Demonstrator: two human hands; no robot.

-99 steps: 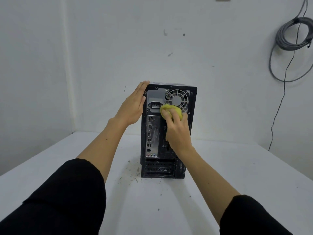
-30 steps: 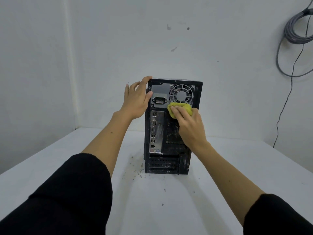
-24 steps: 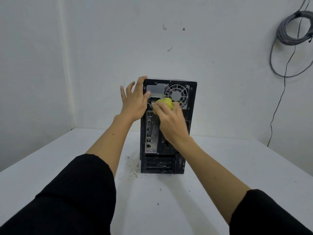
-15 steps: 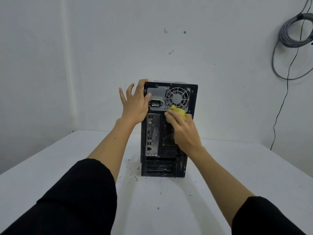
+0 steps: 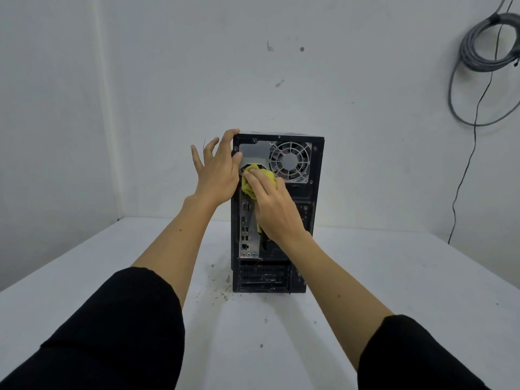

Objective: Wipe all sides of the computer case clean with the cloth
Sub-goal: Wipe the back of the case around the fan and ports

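A black computer case [image 5: 305, 229] stands upright on the white table [image 5: 394, 277], its rear panel with the fan grille and ports facing me. My right hand [image 5: 274, 209] grips a bunched yellow cloth [image 5: 261, 177] and presses it on the upper left of the rear panel, over the power socket. My left hand [image 5: 218, 170] rests flat with spread fingers against the case's upper left edge, its thumb on the rear panel. The case's side and front faces are hidden.
Dirt specks [image 5: 222, 294] lie on the table by the case's lower left corner. White walls close off the back and left. A coiled grey cable [image 5: 489, 52] hangs on the wall at upper right, a thin black wire [image 5: 461, 187] trailing down.
My right hand has swept the cloth to and fro across the upper rear panel, now leftward from below the fan to the power socket. My left hand's fingers have spread.
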